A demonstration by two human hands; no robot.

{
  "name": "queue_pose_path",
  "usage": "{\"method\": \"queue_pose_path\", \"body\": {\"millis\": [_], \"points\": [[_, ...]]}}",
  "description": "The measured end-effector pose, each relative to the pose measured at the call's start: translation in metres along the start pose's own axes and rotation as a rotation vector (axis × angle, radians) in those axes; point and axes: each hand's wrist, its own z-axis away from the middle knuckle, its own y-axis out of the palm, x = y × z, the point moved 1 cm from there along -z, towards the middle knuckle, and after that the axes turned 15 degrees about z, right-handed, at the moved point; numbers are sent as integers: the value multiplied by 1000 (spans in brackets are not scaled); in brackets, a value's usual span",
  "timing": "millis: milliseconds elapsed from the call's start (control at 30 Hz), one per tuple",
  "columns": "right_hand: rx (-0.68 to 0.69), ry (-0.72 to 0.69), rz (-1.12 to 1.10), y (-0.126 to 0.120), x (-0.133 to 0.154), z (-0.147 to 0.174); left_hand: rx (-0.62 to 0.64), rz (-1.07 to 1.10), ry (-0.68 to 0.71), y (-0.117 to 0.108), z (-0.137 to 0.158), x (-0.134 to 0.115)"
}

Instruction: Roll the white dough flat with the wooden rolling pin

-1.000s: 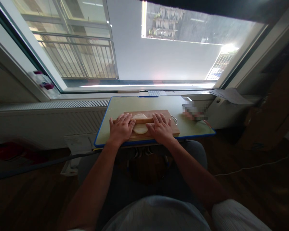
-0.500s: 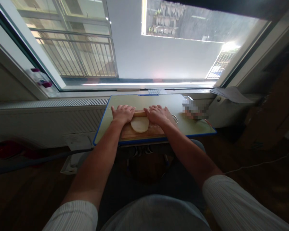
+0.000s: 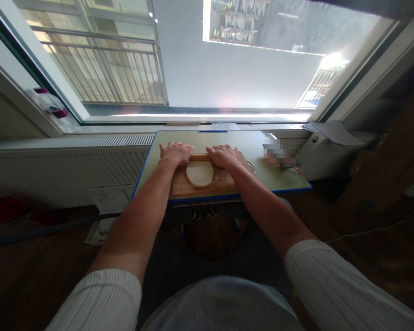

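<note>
A wooden rolling pin (image 3: 200,157) lies crosswise at the far edge of a pale, roughly round sheet of dough (image 3: 199,174). My left hand (image 3: 176,152) covers the pin's left end, its fingers pointing away from me. Over the right end lies my right hand (image 3: 224,155), with the fingers bent down onto it. Both palms bear on the pin and hide its ends. Beneath the dough is a wooden cutting board (image 3: 224,183), with pale flecks to the right of the sheet. A metal ring handle (image 3: 251,167) sticks out at the board's right side.
The board rests on a pale green table (image 3: 276,181) with a blue edge. A blurred-out object (image 3: 279,154) sits at its right. Behind are a radiator (image 3: 72,163) and a window sill with a bottle (image 3: 51,103). Papers (image 3: 333,132) lie at the right.
The rolling pin and both hands have shifted slightly away from me relative to the dough, so more of its far edge shows. The whole view has also moved a little.
</note>
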Motion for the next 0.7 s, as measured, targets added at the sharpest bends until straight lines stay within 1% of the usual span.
{"method": "queue_pose_path", "body": {"millis": [100,200,267,433,700], "points": [[-23,-47,51,-3,0,14,-32,39,-22,2,8,-2],[-38,-59,72,-6,1,24,-56,52,-36,4,15,-3],[-44,-67,80,-6,1,28,-85,60,-34,6,19,-4],[-80,-137,105,-3,3,38,-138,89,-14,9,32,-5],[-144,-33,43,4,3,54,-182,94,-1,10,50,-8]]}}
